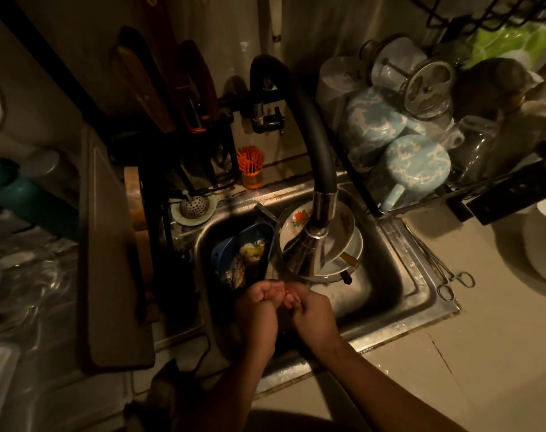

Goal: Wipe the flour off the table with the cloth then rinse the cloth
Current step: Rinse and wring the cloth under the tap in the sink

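Where the tap [324,169] ends over the sink [387,275], the left hand [259,304] and right hand [312,310] meet, fingers curled toward each other. Whether either grips the cloth cannot be told; the cloth's location is unclear.

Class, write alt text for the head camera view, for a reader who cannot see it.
In a dim kitchen, a person's left hand and right hand meet over a steel sink beneath a black faucet; whether they hold anything is unclear. Stacked plates and a blue strainer of scraps sit in the sink.
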